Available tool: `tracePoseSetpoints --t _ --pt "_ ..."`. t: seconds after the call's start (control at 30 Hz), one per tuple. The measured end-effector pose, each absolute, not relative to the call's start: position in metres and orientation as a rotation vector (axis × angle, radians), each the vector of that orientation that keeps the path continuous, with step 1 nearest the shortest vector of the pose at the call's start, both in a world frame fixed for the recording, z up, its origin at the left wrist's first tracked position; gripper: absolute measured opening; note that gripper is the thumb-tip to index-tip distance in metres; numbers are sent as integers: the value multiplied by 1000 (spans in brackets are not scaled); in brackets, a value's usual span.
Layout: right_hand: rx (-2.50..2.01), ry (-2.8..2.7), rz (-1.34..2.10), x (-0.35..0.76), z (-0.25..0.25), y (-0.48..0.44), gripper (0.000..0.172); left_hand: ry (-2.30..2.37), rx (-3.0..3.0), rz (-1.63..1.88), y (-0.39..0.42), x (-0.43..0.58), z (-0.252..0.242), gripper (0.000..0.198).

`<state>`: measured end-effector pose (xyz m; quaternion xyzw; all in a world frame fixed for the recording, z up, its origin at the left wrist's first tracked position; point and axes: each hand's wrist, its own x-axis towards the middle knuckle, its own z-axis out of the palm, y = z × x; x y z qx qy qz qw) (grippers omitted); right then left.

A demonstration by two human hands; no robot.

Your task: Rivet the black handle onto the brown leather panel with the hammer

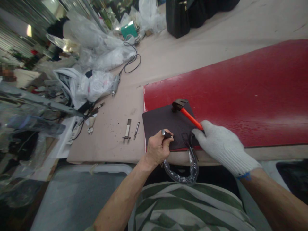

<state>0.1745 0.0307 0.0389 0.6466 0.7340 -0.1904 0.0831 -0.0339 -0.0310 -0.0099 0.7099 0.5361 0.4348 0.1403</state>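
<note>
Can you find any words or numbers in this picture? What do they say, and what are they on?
No words or numbers can be read: the green box and the white power strip may have some, but they are too small and blurry, and the red hammer shows none.

hammer (189, 114) apparently in gloved hand (222, 147)

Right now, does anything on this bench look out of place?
The plastic-wrapped strap droops over the bench edge below the dark panel, hanging loose off the work surface. Only the right hand is gloved, which also looks odd.
</note>
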Motion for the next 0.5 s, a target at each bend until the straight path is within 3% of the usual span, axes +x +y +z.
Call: tracePoseSetpoints --t 0.5 --pt "2005 2323 -725 183 35 29 29 1487 2307 1224 -31 -34 -16 11"
